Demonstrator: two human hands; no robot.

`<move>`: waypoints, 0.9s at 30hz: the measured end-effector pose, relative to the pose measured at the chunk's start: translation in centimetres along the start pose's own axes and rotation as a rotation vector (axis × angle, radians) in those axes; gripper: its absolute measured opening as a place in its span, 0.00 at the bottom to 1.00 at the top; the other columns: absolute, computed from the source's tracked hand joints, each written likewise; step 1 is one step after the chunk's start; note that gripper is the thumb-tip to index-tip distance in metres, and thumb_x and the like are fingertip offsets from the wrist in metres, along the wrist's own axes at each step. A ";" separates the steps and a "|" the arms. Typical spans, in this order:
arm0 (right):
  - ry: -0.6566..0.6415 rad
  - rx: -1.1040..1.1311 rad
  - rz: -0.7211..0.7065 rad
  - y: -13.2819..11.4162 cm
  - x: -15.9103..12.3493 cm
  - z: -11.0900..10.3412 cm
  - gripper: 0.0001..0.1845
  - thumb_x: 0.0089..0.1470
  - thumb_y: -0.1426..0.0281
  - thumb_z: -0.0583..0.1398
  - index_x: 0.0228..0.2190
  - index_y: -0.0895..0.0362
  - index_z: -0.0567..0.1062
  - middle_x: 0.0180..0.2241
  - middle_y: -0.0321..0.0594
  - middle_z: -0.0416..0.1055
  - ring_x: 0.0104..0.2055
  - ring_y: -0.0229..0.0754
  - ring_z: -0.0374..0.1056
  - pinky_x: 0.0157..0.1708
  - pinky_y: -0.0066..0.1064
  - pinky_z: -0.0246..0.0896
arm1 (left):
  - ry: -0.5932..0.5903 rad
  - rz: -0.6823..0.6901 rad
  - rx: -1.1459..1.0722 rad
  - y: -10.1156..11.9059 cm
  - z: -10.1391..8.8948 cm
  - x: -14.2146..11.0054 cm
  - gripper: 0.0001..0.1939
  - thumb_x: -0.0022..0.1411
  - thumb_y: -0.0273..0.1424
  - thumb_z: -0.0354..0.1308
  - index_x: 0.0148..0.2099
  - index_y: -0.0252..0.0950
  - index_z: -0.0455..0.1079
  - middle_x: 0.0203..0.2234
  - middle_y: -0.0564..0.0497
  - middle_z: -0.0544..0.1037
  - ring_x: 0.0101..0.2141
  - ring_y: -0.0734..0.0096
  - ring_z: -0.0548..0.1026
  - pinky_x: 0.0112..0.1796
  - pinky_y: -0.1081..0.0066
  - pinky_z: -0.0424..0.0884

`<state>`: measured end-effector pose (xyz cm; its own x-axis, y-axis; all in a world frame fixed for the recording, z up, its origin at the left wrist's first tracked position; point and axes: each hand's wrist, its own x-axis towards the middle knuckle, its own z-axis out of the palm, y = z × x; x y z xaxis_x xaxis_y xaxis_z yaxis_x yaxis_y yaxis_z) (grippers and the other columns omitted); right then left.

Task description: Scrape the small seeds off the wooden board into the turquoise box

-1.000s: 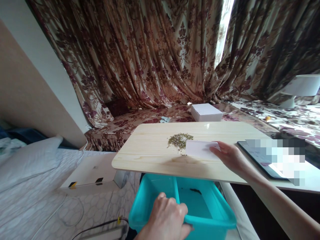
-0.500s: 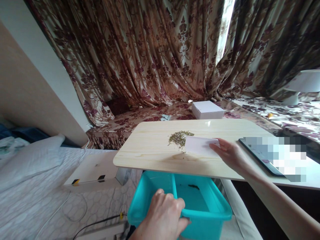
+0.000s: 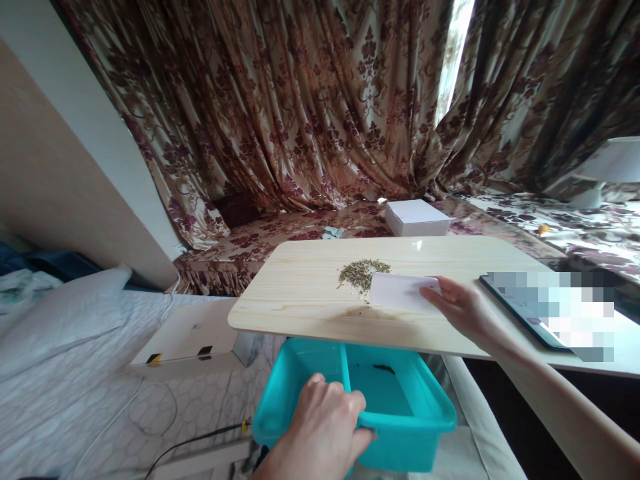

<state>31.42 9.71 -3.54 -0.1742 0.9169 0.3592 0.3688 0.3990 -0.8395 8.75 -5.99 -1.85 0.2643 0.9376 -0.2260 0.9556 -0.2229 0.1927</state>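
Note:
My left hand grips the near rim of a turquoise plastic bin, held just below the front edge of a light wooden table top. The bin has a divider and a few dark bits lie in its right compartment. My right hand holds a white card flat on the table. The card's left edge touches a small pile of green-brown dried flakes.
A dark tablet lies on the table to the right. Behind the table a white box sits on a floral-covered ledge under heavy curtains. To the left are a bed with a white pillow, a white flat box and a cable.
The view has shifted slightly. The bin sits a little lower and further left under the table edge. The card and flakes stay about where they were.

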 end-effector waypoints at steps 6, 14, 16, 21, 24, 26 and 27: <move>-0.023 0.012 -0.003 0.3 -0.1 0.3 0.14 0.47 0.55 0.59 0.29 0.53 0.73 0.28 0.38 0.77 0.32 0.46 0.72 0.31 0.32 0.67 | 0.000 -0.006 0.005 -0.1 0.0 -0.1 0.07 0.58 0.35 0.58 0.32 0.37 0.71 0.29 0.50 0.74 0.37 0.59 0.70 0.39 0.65 0.63; -0.050 0.058 0.033 0.8 -0.1 0.5 0.12 0.48 0.58 0.59 0.30 0.54 0.73 0.31 0.39 0.77 0.33 0.45 0.72 0.31 0.31 0.67 | 0.058 0.015 0.036 -0.6 0.6 0.0 0.08 0.58 0.36 0.58 0.31 0.38 0.70 0.28 0.51 0.73 0.35 0.59 0.70 0.38 0.65 0.63; -0.090 0.092 0.041 0.8 -0.1 0.7 0.12 0.49 0.59 0.58 0.30 0.54 0.73 0.32 0.39 0.77 0.35 0.46 0.72 0.33 0.32 0.67 | 0.070 0.011 0.034 -0.8 0.7 0.0 0.08 0.57 0.37 0.59 0.31 0.38 0.70 0.28 0.51 0.74 0.35 0.59 0.70 0.38 0.65 0.63; -0.117 0.143 0.063 0.5 -0.2 1.1 0.12 0.49 0.59 0.59 0.31 0.55 0.73 0.33 0.41 0.77 0.36 0.46 0.72 0.36 0.33 0.66 | 0.070 0.003 0.041 -0.9 1.0 0.2 0.08 0.56 0.37 0.59 0.31 0.38 0.70 0.28 0.51 0.74 0.35 0.59 0.70 0.38 0.65 0.63; -0.118 0.162 0.080 0.2 -0.2 1.3 0.14 0.48 0.58 0.60 0.30 0.55 0.72 0.33 0.41 0.77 0.37 0.47 0.72 0.36 0.33 0.66 | 0.062 0.003 0.028 -1.0 1.0 0.2 0.08 0.57 0.37 0.58 0.32 0.38 0.70 0.29 0.50 0.73 0.36 0.59 0.70 0.39 0.64 0.63; -0.132 0.168 0.074 0.0 -0.3 1.4 0.15 0.47 0.57 0.60 0.29 0.56 0.73 0.33 0.42 0.77 0.36 0.47 0.71 0.36 0.34 0.66 | 0.055 0.000 0.015 -1.0 1.0 0.1 0.08 0.58 0.38 0.58 0.33 0.38 0.70 0.29 0.50 0.73 0.36 0.59 0.69 0.40 0.64 0.62; -0.142 0.171 0.070 -0.1 -0.3 1.5 0.15 0.47 0.56 0.60 0.30 0.56 0.73 0.33 0.42 0.77 0.36 0.47 0.71 0.36 0.34 0.66 | 0.053 -0.002 0.009 -1.0 1.0 0.1 0.08 0.58 0.38 0.58 0.33 0.38 0.70 0.29 0.50 0.73 0.36 0.59 0.69 0.40 0.63 0.62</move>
<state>30.12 9.34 -4.16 -0.2852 0.9262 0.2465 0.2268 0.3151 -0.9215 7.92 -5.92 -2.98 0.2550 0.9509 -0.1754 0.9575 -0.2230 0.1832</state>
